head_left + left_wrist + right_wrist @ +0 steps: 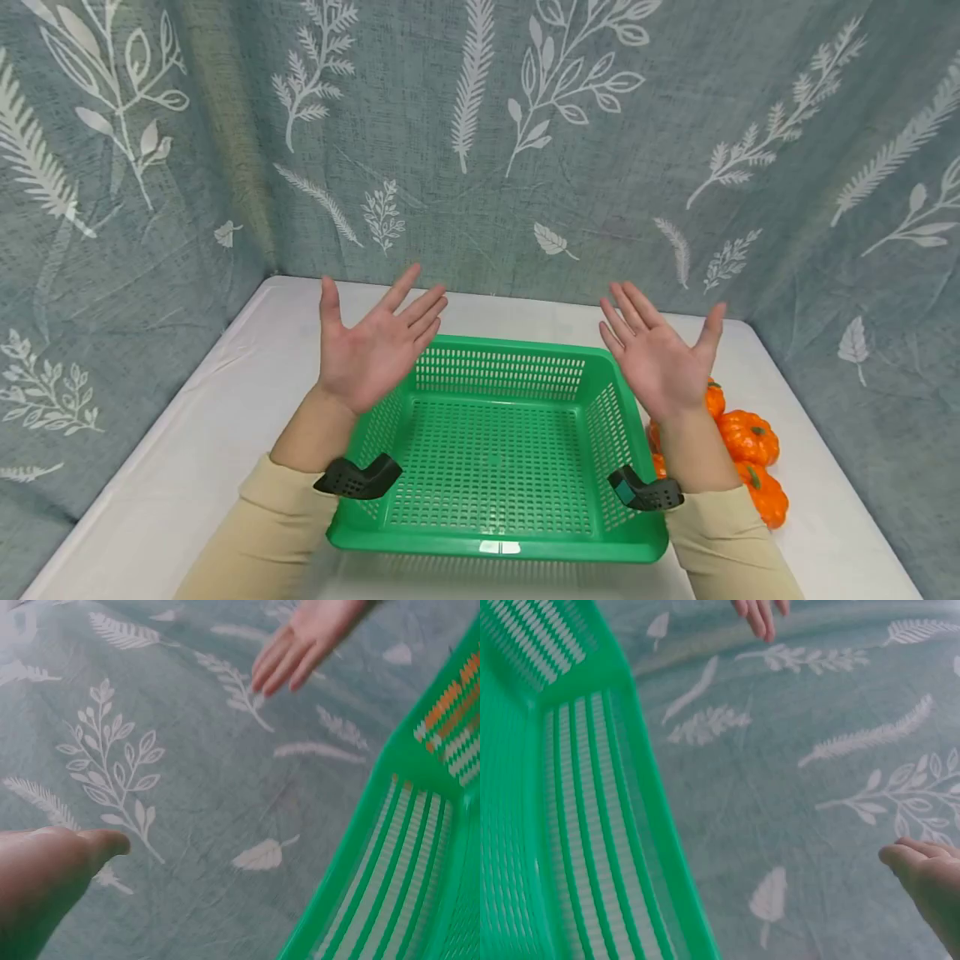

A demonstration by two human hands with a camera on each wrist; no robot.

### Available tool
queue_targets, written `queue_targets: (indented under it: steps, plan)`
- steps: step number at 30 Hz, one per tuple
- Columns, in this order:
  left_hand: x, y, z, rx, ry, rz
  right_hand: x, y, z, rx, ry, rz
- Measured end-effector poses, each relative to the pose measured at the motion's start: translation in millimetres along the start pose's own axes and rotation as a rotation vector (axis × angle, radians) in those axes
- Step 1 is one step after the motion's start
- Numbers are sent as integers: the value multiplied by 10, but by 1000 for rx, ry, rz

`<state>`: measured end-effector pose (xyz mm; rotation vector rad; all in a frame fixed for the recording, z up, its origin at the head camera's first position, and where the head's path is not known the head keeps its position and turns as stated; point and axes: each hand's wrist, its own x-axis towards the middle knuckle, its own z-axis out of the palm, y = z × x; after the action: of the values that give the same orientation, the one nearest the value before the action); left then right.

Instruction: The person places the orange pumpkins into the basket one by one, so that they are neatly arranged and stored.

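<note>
A green plastic basket [495, 547] with slotted walls and a perforated floor stands on the white table; nothing lies in it. Above its left side is my left hand [375, 350], palm up with fingers spread and straight. My right hand [660, 358] hovers over the right rim, palm up, thumb held apart from straight fingers. Neither hand holds anything. Several orange pumpkins [750, 437] sit right of the basket, partly hidden by the right hand and forearm. In the left wrist view, the basket's wall [375, 877] is at the right; the right wrist view has the wall [604, 825] at the left.
The white tablecloth [195, 417] extends on both sides of the basket. Grey-green curtains [420, 167] with white leaf prints enclose the table at the back and sides. A black wrist strap [360, 477] is on the left arm, another [648, 492] on the right.
</note>
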<state>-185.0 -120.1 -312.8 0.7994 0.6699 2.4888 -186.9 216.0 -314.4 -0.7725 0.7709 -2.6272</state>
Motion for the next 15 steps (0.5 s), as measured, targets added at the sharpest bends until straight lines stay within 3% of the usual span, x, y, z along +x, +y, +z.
queue_targets:
  steps: [5,8,12,15]
  plan:
    - [-76,143,31,499,31,-68,-163,-204,-11,-407,55,24]
    - [-156,230,41,726,69,-115,-304,-332,-19,-616,110,50]
    - [-296,323,2,937,117,-171,-520,-467,-68,-808,131,88]
    - [-418,358,-72,1014,147,-180,-686,-505,-122,-914,170,107]
